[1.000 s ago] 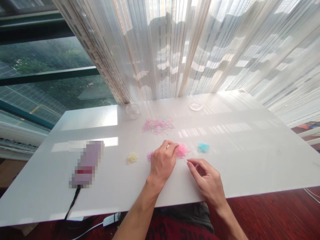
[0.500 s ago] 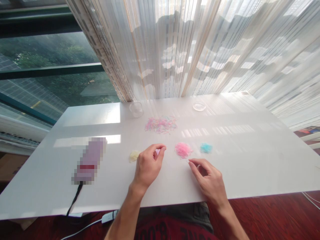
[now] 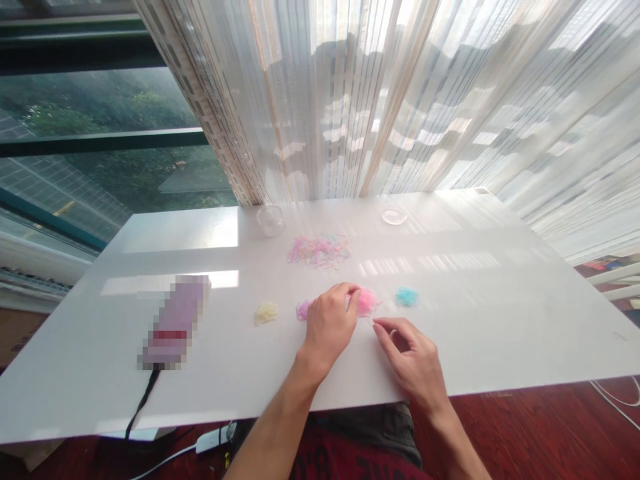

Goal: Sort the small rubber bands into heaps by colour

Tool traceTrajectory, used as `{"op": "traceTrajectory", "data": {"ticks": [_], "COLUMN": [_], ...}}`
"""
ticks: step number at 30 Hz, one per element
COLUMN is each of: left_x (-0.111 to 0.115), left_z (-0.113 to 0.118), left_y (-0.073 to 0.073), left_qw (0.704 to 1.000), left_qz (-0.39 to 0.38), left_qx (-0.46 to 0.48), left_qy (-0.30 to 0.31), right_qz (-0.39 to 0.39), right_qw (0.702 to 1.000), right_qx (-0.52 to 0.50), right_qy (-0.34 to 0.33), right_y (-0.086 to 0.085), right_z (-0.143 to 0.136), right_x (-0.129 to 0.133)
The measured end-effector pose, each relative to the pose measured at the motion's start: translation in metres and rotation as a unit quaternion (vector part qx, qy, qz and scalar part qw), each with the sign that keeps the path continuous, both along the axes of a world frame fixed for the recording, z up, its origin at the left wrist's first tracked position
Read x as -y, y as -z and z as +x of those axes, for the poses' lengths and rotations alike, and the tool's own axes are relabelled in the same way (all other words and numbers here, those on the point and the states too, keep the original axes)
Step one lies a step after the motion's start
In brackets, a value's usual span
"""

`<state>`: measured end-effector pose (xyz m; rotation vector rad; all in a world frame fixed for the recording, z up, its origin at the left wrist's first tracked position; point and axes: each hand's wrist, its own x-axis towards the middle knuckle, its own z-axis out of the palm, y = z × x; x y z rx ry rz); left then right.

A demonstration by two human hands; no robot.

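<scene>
My left hand (image 3: 334,323) is over the table with thumb and forefinger pinched at the edge of a pink pile (image 3: 368,302). Whatever lies between those fingertips is too small to make out. Close to its right, my right hand (image 3: 413,357) pinches a tiny pale loop, perhaps a small rubber band (image 3: 371,322), just below the pink pile. Partly behind my left hand is a purple pile (image 3: 303,310). A pale yellow pile (image 3: 265,313) lies further left, a turquoise pile (image 3: 407,297) to the right. Beyond them spreads a mixed-colour heap (image 3: 320,251) of similar thin pieces.
Two clear round containers or lids stand at the back, one on the left (image 3: 271,221) and one on the right (image 3: 394,217). A blurred purple object (image 3: 177,320) with a black strap lies at the left of the white table (image 3: 500,320). Curtains (image 3: 320,100) hang behind.
My left hand has moved right, from beside the purple pile to the pink one, uncovering the yellow pile. My right hand stays almost in place, still pinching the pale loop.
</scene>
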<state>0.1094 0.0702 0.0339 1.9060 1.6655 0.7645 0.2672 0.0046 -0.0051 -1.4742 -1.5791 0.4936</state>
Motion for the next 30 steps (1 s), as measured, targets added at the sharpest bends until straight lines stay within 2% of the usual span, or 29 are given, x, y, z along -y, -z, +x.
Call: {"op": "traceTrajectory", "data": {"ticks": [4,8,12,14,18,20,24,27,30], "left_x": [0.003,0.007,0.008,0.008,0.006,0.007,0.012,0.020,0.027], "left_z": [-0.013,-0.049,-0.077,-0.078,-0.065,-0.065,-0.087,-0.104,-0.109], "left_y": [-0.003,-0.008,-0.009,-0.007,-0.006,-0.007,-0.006,0.001,0.009], "left_qw": [1.000,0.997,0.988,0.980,0.962,0.967,0.988,0.994,0.995], "left_qz": [0.009,0.027,-0.023,-0.052,-0.092,-0.077,0.017,0.056,0.054], "left_qx": [0.001,0.029,0.096,0.154,0.252,0.235,0.092,0.021,-0.015], "left_qy": [-0.013,-0.067,-0.119,-0.114,-0.060,-0.065,-0.120,-0.094,-0.081], "right_qz": [0.001,-0.001,-0.001,0.002,0.006,0.002,-0.010,-0.015,-0.013], "right_qw": [1.000,1.000,1.000,1.000,1.000,1.000,0.999,1.000,0.999], "right_qx": [-0.009,-0.009,-0.003,0.001,-0.002,-0.006,-0.009,-0.014,-0.018], "right_qy": [0.001,0.000,-0.007,-0.005,-0.006,-0.020,-0.029,-0.024,-0.032], "right_y": [0.000,0.001,0.001,0.001,-0.002,-0.003,-0.002,-0.002,-0.002], "right_z": [0.000,-0.001,-0.001,-0.001,-0.002,-0.002,-0.002,-0.005,-0.010], "right_x": [0.000,0.000,0.000,-0.001,-0.001,-0.001,0.000,-0.001,-0.003]}}
